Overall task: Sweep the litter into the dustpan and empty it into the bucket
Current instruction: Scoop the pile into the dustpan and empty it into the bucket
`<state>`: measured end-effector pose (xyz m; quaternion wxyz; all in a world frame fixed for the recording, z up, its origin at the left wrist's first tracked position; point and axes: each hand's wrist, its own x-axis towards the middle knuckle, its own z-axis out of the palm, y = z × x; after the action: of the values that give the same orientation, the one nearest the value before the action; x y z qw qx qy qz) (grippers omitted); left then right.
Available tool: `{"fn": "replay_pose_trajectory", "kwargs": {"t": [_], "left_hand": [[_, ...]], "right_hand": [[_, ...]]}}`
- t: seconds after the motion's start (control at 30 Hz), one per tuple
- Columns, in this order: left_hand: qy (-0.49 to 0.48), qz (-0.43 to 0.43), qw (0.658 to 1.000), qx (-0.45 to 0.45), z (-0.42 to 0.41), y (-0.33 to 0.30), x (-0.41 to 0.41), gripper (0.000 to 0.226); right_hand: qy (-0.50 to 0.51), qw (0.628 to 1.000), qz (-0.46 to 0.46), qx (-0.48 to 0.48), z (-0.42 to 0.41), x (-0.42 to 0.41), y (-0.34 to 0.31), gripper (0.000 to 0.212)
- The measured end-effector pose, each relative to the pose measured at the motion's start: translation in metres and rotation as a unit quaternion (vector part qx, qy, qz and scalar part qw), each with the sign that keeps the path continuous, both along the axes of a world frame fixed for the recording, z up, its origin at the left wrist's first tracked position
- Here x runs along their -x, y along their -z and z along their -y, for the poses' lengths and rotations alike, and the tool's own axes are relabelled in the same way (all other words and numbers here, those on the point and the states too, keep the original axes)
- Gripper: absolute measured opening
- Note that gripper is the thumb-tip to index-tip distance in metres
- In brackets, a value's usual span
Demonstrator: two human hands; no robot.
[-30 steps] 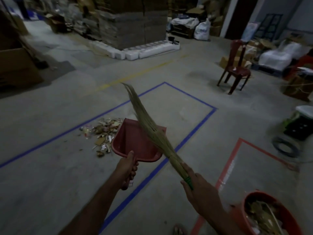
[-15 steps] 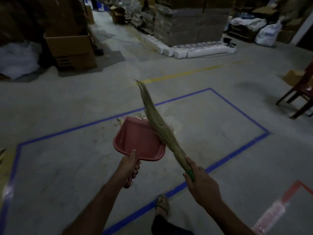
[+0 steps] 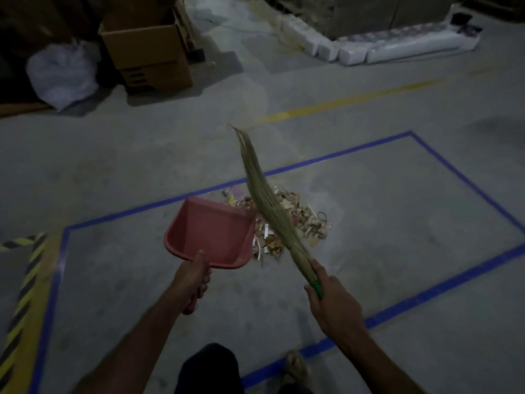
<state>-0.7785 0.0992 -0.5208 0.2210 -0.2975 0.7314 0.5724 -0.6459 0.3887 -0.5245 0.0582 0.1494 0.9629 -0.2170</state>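
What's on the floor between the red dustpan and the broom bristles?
In the head view, the litter pile shows between the red dustpan and the broom, with scraps at the pan's right edge.

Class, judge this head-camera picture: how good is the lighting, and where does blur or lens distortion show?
Head view: dim overall, with dark upper corners; the litter pile and dustpan stay readable; the broom tip is slightly soft; the blue floor tape bows from wide-angle distortion.
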Motion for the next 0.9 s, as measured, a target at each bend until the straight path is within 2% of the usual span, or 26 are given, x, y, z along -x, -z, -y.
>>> {"fn": "replay_pose_trajectory", "kwargs": {"t": [0.23, 0.4, 0.53, 0.7, 0.8, 0.9], "left_hand": [[-0.03, 0.014, 0.999, 0.018, 0.044, 0.088, 0.124, 0.058], [-0.005, 0.061, 0.998, 0.03, 0.081, 0.189, 0.204, 0.059], [0.017, 0.104, 0.993, 0.043, 0.099, 0.273, 0.24, 0.058], [0.044, 0.142, 0.988, 0.04, 0.094, 0.369, 0.256, 0.058], [0.049, 0.157, 0.986, 0.042, 0.084, 0.411, 0.256, 0.058], [0.058, 0.164, 0.984, 0.035, 0.071, 0.442, 0.258, 0.059]], "right_hand": [[0.002, 0.992, 0.122, 0.011, 0.028, 0.119, 0.083, 0.062], [-0.004, 0.977, 0.205, 0.048, 0.056, 0.183, 0.194, 0.063], [-0.048, 0.949, 0.307, 0.058, 0.073, 0.219, 0.291, 0.063], [-0.119, 0.913, 0.39, 0.003, 0.064, 0.249, 0.406, 0.062], [-0.059, 0.911, 0.408, -0.017, 0.029, 0.256, 0.458, 0.062], [0.035, 0.932, 0.361, 0.004, -0.026, 0.263, 0.494, 0.061]]}}
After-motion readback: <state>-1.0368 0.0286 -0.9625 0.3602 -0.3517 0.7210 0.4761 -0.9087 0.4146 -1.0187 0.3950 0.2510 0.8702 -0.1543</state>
